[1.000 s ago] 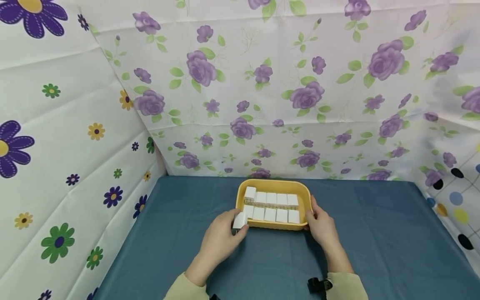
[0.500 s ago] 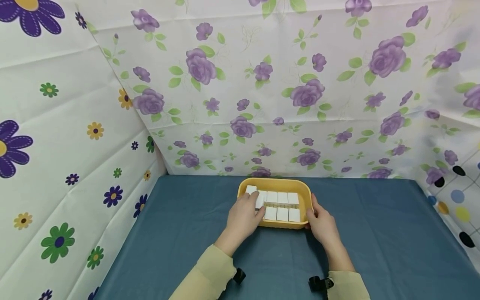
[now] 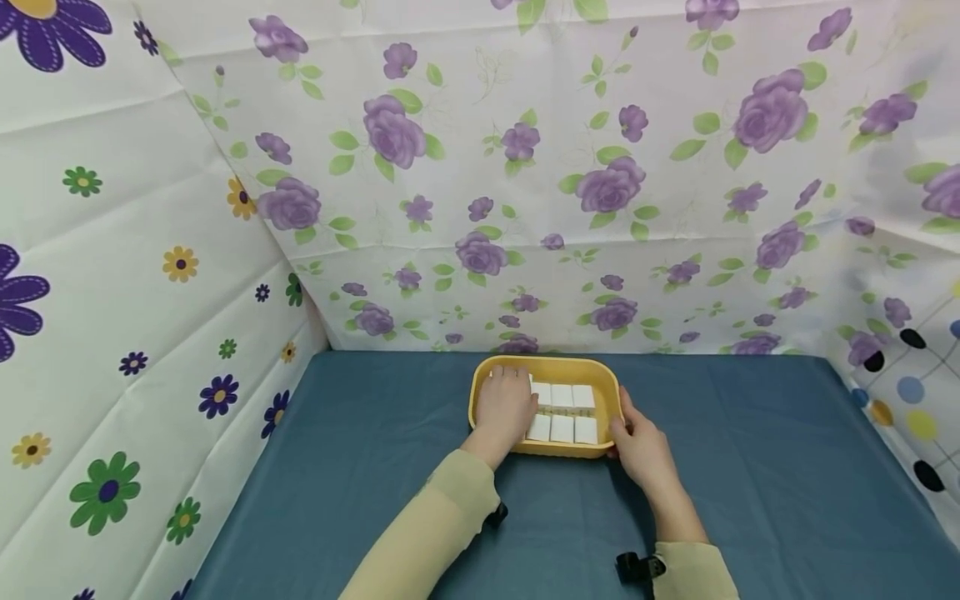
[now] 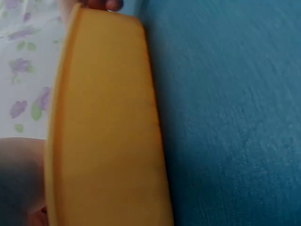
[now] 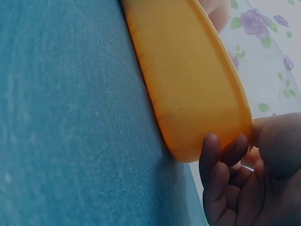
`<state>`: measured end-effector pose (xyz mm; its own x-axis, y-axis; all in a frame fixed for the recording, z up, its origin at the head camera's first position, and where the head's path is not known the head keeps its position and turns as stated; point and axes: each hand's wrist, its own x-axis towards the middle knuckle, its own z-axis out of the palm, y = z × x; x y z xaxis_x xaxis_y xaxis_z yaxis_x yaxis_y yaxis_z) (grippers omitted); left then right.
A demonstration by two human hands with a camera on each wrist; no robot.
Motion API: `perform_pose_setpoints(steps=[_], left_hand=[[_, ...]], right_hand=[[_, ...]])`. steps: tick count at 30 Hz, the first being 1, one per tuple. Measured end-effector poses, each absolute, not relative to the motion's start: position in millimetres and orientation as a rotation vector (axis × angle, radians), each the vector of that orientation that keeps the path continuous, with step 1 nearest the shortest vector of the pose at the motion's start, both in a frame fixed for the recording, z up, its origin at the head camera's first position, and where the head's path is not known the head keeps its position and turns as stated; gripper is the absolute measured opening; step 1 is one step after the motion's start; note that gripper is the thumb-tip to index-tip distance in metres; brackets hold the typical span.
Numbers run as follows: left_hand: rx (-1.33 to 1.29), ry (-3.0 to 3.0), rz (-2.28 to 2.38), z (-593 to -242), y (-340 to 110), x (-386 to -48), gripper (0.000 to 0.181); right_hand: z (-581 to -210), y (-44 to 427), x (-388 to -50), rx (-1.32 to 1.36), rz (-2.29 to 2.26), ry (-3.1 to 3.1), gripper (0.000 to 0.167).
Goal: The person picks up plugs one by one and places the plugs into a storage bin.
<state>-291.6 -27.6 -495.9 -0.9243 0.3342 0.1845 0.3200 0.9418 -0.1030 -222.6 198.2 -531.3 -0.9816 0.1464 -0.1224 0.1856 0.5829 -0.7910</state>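
A yellow plastic tray (image 3: 540, 451) with rounded corners stands on the table and holds two rows of small white blocks (image 3: 562, 428), which look like plug chargers. My left hand (image 3: 504, 408) reaches into the tray's left end, fingers bent down over the blocks there. It covers those blocks, and whatever lies under its fingertips is hidden. At the right end my right hand (image 3: 643, 446) grips the tray's rim, thumb at the edge and fingers outside, as the right wrist view shows with the tray wall (image 5: 188, 84). Only the tray's outer side (image 4: 108, 117) fills the left wrist view.
A blue-green cloth (image 3: 750, 467) covers the table. Behind it hangs a white sheet with purple roses (image 3: 607, 192), and a flowered sheet (image 3: 142, 317) closes off the left side. A black wrist camera (image 3: 639, 568) sits at the right cuff.
My left hand, carrying a white plug charger outside the tray's front left corner a second ago, has moved in over the tray and further back. The right hand stays at the rim.
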Motion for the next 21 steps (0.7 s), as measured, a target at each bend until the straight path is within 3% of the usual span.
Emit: perform_pose_setpoints(steps=[9,21], left_hand=[[-0.535,-2.902,0.292,-503.4,-29.5,-297.0,0.054],[-0.577,-2.967,0.203,-505.2,-36.2,-299.9,0.058]], right_hand=[[-535.4,196.2,-222.2,0.300,-1.382,2.758,0.064],[-533.7,195.5,-221.9,0.290,-1.404,2.754,0.064]])
